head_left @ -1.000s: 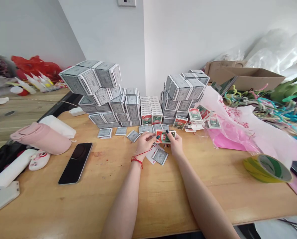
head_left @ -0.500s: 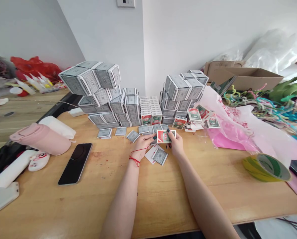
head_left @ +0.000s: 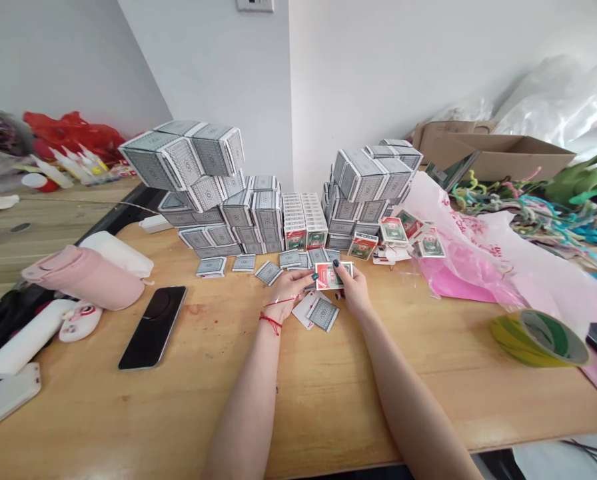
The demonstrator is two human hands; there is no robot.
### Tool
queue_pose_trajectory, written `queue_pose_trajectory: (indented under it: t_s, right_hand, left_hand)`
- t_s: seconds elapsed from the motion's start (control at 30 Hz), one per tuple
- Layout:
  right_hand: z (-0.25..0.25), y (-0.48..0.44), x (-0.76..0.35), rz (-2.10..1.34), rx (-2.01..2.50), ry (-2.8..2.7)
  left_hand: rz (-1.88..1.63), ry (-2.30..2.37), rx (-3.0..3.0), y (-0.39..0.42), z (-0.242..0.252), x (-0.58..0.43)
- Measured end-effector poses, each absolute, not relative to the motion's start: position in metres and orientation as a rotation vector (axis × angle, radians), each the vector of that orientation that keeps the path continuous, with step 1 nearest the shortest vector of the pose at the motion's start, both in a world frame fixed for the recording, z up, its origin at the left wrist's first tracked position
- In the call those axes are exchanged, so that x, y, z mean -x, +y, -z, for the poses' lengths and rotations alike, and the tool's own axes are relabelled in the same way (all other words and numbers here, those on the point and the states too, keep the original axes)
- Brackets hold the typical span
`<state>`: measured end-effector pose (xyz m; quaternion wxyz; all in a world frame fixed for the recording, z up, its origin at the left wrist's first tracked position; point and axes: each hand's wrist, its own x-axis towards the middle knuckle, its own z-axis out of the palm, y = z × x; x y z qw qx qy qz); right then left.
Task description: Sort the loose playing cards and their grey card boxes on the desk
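Observation:
Both my hands meet at the middle of the wooden table (head_left: 298, 393). Between them I hold a small red, green and white card box (head_left: 332, 275), lying flat and facing up. My right hand (head_left: 352, 288) pinches its right end. The fingertips of my left hand (head_left: 288, 288), which has a red string round the wrist, grip its left end. Just below my hands lie a loose grey-patterned card pack (head_left: 323, 313) and a white card (head_left: 306, 310). Behind my hands runs a row of loose grey packs (head_left: 268, 272).
Tall stacks of grey-patterned boxes stand at the back left (head_left: 193, 167) and back right (head_left: 368, 180), with rows of small boxes (head_left: 303, 220) between. A black phone (head_left: 152, 327) and pink bottle (head_left: 83, 277) lie left. A pink bag (head_left: 468, 260) and tape roll (head_left: 538, 337) lie right.
The card box has tilted slightly in my fingers and my left fingertips have shifted along its left end. Everything else on the table is as before.

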<state>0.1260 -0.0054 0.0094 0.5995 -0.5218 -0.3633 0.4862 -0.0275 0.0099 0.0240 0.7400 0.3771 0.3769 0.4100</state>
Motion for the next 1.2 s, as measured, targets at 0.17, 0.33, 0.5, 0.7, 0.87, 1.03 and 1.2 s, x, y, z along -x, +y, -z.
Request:
queue_pose_trajectory:
  t_s: [0.17,0.33,0.5,0.7,0.87,1.03,1.2]
  right_hand:
    - [-0.009,-0.005,-0.126,-1.12,1.213,-0.835]
    - [-0.008,-0.005,-0.127,-1.128,1.195,-0.851]
    - [-0.006,-0.003,-0.125,-1.207,1.077,-0.808]
    - [-0.007,-0.001,-0.126,-1.447,0.803,-0.621]
    - [-0.003,-0.001,-0.13,-1.403,0.808,-0.596]
    - [0.001,0.0,-0.133,-1.325,0.838,-0.656]
    - [-0.001,-0.003,-0.133,-1.338,0.867,-0.743]
  left_hand:
    - [-0.919,0.895,-0.878,0.014,-0.014,0.026]
    - [-0.932,0.898,-0.979,0.014,-0.009,0.025]
    - [-1.145,1.057,-1.308,0.015,-0.006,0.02]
    - [-1.359,0.942,-1.567,0.01,-0.015,0.018]
    - [-1.334,1.028,-1.481,0.008,-0.018,0.017]
    - [-1.115,0.938,-1.023,0.008,-0.016,0.019]
    - [-0.954,0.815,-0.76,0.01,-0.017,0.025]
